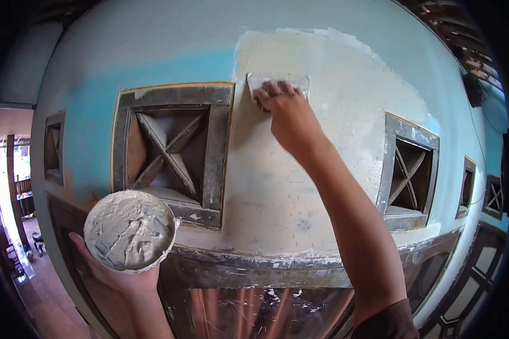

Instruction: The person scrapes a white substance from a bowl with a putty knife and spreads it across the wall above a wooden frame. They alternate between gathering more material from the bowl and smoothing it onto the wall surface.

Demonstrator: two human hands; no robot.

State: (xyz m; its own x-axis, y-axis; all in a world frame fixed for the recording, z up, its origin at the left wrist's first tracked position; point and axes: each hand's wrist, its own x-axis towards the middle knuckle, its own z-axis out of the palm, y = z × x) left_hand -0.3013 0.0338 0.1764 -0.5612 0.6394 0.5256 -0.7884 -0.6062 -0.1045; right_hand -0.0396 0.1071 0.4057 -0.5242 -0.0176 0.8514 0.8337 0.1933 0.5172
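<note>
My right hand [283,101] is raised high and its fingers are wrapped round a wide, flat putty scraper [297,80], whose blade lies against the wall. Around it spreads a cream-coloured patch of putty [316,152] over blue-green paint. At the lower left, my left hand [133,279] holds a round tub of thick, pale grey putty [131,230] from below, with its open top facing me. The putty's surface is uneven.
A wooden-framed vent with crossed bars [214,158] is left of the scraper; a similar vent [385,164] is at the right. Below runs a dark wooden ledge [260,274] above glass. An open doorway [0,186] shows at the far left.
</note>
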